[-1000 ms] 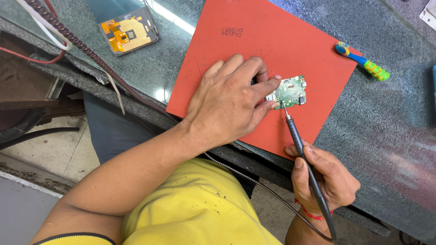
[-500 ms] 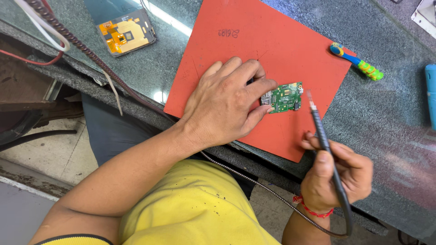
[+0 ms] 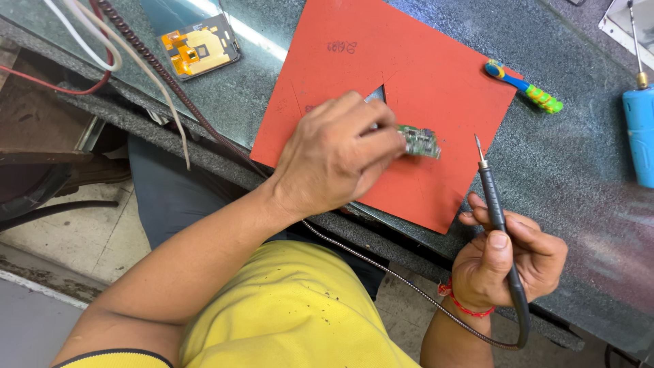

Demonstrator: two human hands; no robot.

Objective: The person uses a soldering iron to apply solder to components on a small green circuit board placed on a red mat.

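Observation:
My left hand [image 3: 337, 158] pinches a small green circuit board [image 3: 422, 142] by its edge, lifted and tilted over the red work mat [image 3: 388, 75]. My right hand [image 3: 507, 257] grips a black soldering iron [image 3: 494, 204] like a pen, tip pointing up and away from the board, about a hand's width to its right. The iron's black cable loops down below my right wrist, which has a red thread band on it.
A phone part with orange flex cables [image 3: 199, 46] lies at the back left on the dark stone bench [image 3: 586, 170]. A green and blue toothbrush [image 3: 524, 87] lies right of the mat. A light blue tool [image 3: 640, 133] sits at the far right. Wires [image 3: 102, 48] hang at left.
My right hand has pulled the soldering iron back from the board and raised its tip. My left hand went from pressing the board flat on the mat to pinching and lifting it.

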